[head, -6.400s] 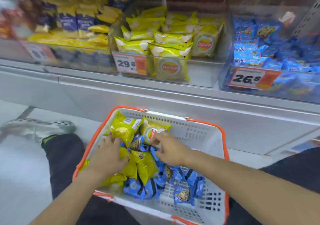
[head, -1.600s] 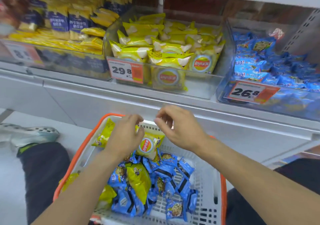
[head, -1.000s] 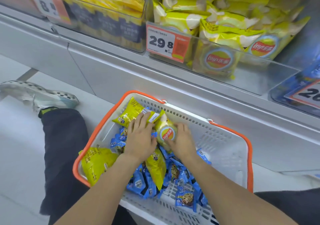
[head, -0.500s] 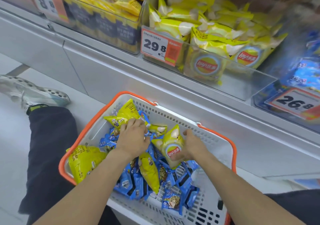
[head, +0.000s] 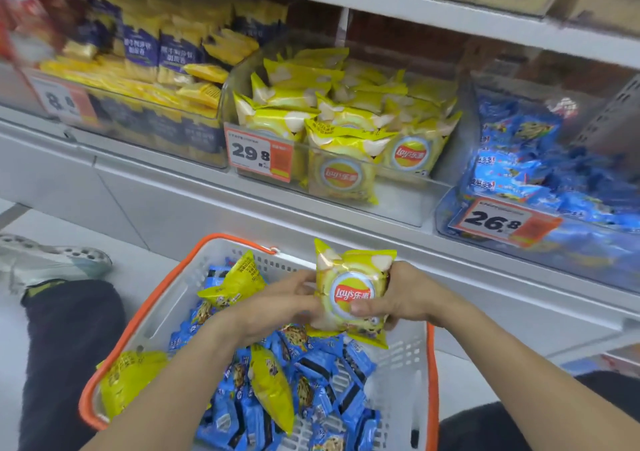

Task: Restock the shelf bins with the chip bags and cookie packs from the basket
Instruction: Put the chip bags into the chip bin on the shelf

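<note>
Both hands held one yellow Lay's chip bag (head: 351, 291) up over the white basket (head: 398, 364) with its orange rim. The right hand (head: 405, 298) was wrapped around the bag's right side, with the thumb pressed on the front near the bottom and the fingers curled behind. The left hand (head: 277, 303) touched the bag's left edge with bent fingers, closed gently on it (not a tight squeeze, from how it looked). The bag stood nearly upright, with its red and yellow logo facing the camera.

Below the hands, the basket was full of blue cookie packs (head: 311, 391). More yellow chip bags lay in it: one propped up at the back (head: 235, 284), one at the front left corner (head: 128, 381), and one (head: 272, 386) lying on the cookie packs in the middle.

On the shelf above, a clear bin of Lay's chip bags (head: 346, 118) sat behind a price tag reading 29.8 (head: 258, 152). To its right, a bin of blue cookie packs (head: 540, 170) had a tag reading 26.8 (head: 502, 222). To the left was a bin of yellow and dark blue packs (head: 156, 69).

A dark trouser leg (head: 69, 346) and a pale shoe (head: 52, 260) rested on the floor to the basket's left.
</note>
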